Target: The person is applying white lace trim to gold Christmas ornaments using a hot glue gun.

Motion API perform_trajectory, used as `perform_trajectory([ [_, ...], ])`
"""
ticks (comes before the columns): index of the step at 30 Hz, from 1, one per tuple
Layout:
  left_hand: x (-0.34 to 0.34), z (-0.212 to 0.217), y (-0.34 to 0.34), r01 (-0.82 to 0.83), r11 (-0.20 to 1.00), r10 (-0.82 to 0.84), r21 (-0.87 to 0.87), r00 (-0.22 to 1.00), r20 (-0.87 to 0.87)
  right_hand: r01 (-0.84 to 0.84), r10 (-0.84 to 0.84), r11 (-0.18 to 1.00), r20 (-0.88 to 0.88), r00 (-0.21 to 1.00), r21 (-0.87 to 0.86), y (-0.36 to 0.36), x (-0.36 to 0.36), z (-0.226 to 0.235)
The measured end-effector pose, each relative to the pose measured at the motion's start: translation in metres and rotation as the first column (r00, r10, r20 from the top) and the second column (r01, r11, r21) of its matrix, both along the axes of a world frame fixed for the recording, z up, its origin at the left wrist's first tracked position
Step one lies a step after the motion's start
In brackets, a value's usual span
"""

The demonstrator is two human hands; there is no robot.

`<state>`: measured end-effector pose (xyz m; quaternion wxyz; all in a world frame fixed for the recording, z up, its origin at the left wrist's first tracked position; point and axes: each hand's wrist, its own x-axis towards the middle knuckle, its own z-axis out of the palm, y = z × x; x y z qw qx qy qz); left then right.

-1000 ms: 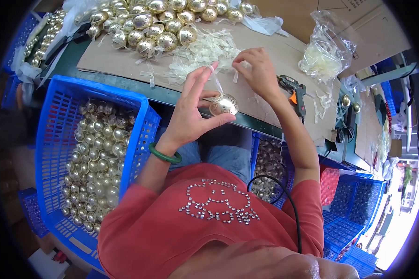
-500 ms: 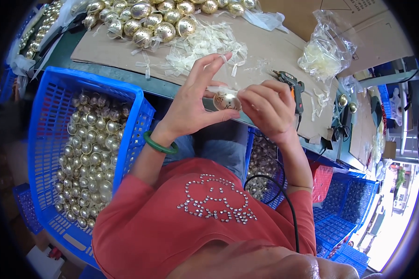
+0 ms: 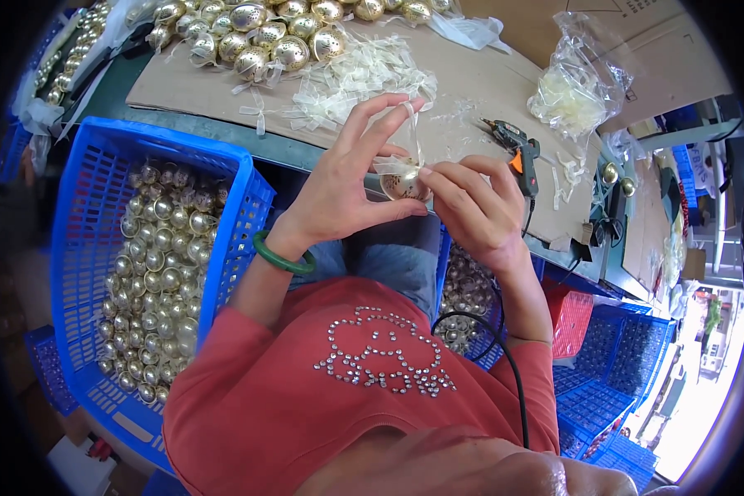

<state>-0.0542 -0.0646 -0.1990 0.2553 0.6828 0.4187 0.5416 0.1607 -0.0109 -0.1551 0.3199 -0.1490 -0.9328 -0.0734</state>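
Observation:
A gold bauble (image 3: 403,187) with dark markings is held above my lap, near the front edge of the table. My left hand (image 3: 339,178) cups it between thumb and fingers, and a loop of pale ribbon (image 3: 418,136) runs from a raised left fingertip down to its top. The fingers of my right hand (image 3: 481,202) are pinched together against the bauble's top right side, where the ribbon meets it. A pale bow (image 3: 391,164) shows at the top of the bauble. What exactly the right fingertips grip is partly hidden.
Cardboard (image 3: 455,83) covers the table, bearing a pile of gold baubles (image 3: 292,51), loose ribbon bows (image 3: 364,83), a glue gun (image 3: 517,153) and a clear bag (image 3: 574,103). A blue crate (image 3: 244,194) of baubles stands at my left; another holds baubles beside my right leg.
My right hand has shifted slightly at the bauble's top, its fingers lower and flatter. The ribbon loop now stands stretched up to my left fingertip. The bauble has turned a little.

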Motion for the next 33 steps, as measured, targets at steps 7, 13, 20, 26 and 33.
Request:
perform_trajectory([
  [7, 0.002, 0.009, -0.006, 0.024, 0.997, -0.022, -0.072, 0.999, 0.029, 0.006, -0.007, 1.000, 0.031, 1.000, 0.024, -0.002, 0.005, -0.005],
  [13, 0.003, 0.005, -0.003, 0.012, 1.000, -0.012, 0.011, 1.000, 0.003, 0.028, -0.031, 0.999, -0.057, 0.998, -0.046, 0.000, 0.008, -0.014],
  [20, 0.025, 0.001, 0.000, 0.101, 0.991, -0.105, 0.085, 0.994, 0.034, -0.059, -0.292, 0.497, -0.231, 0.928, -0.866, -0.020, 0.021, -0.011],
  [26, -0.005, -0.010, 0.037, -0.284, 0.928, 0.331, 0.243, 0.925, -0.185, 0.267, -0.654, 0.167, 0.096, 0.750, -0.949, -0.049, 0.145, 0.020],
  [33, -0.072, -0.040, 0.133, -0.791, 0.505, 0.763, 0.345, 0.222, -0.608, 0.666, -0.761, -0.099, 0.488, 0.428, -0.739, -0.119, 0.269, -0.039],
])
